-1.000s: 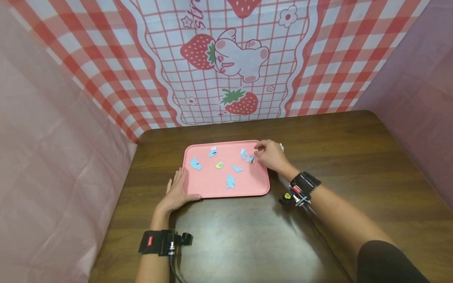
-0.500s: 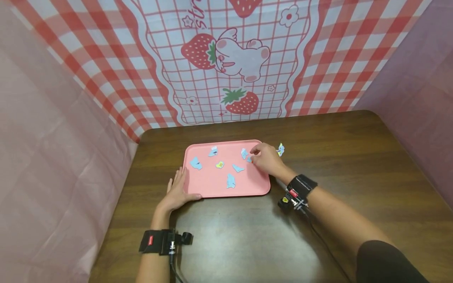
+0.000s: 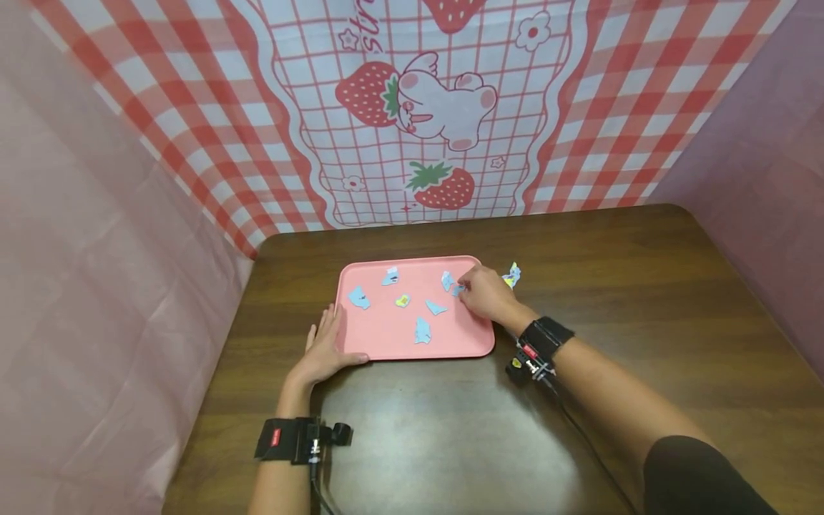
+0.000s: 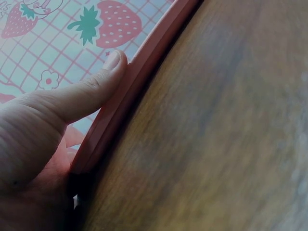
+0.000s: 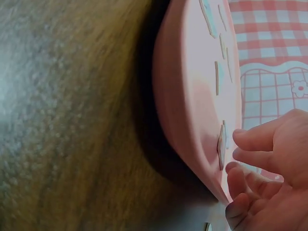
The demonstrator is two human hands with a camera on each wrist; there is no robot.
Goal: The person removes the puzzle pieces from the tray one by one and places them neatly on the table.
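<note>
pieces [image 3: 422, 330], flat, ragged and mostly pale blue, lie scattered on the pink tray [image 3: 383, 342]. one small yellow piece [image 3: 403, 301] sits near the tray's middle. the left hand [image 3: 322, 352] rests at the tray's near left corner, fingers spread along the left edge, thumb against the near rim. the right hand [image 3: 487, 293] is over the tray's right side, fingers bent, tips at a partly hidden blue piece [image 3: 458, 290]; whether they pinch it, the views do not tell. just right of the tray, on the wooden table [image 3: 592, 286], lies a blue and yellow bit [image 3: 512, 276]. behind the tray, past the table, hangs a checked cloth [image 3: 444, 107] printed with strawberries.
</note>
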